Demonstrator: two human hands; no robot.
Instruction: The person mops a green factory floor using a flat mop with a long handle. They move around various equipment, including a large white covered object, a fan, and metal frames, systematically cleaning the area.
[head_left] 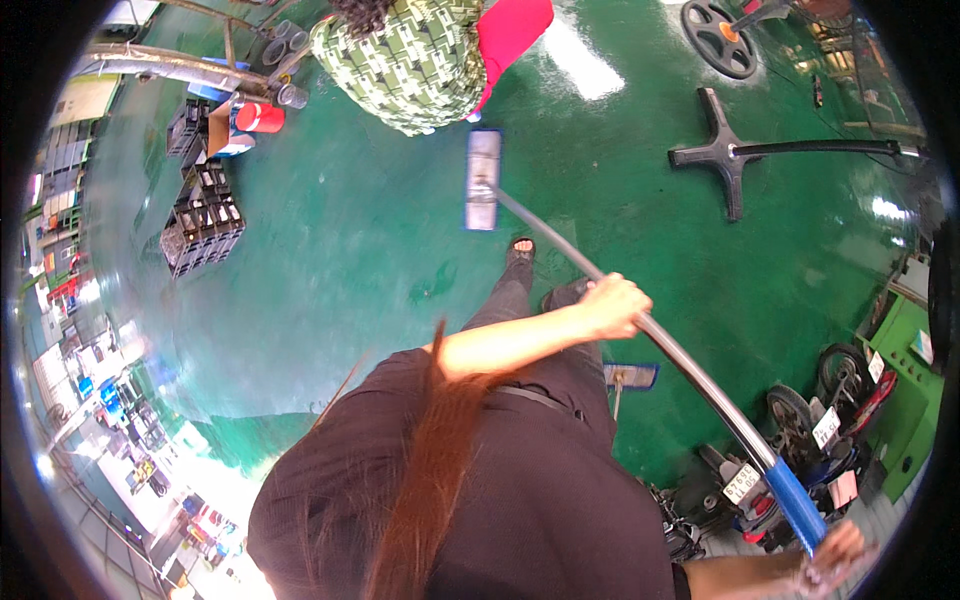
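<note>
Fingers of the left hand [612, 305] wrap around the middle of a long grey metal mop handle [690, 372], while the right hand [835, 555], at the near right edge, clenches its blue-sleeved upper end. The handle slants far and left to a flat rectangular grey mop head [482, 179] lying on the glossy green floor [340, 250]. Beyond it stands another person in a green patterned garment [410, 60]. Black plastic crates [200, 225] sit far left; a black cross-shaped stand [725, 152] lies far right, and parked motorbikes [800, 440] crowd the near right.
</note>
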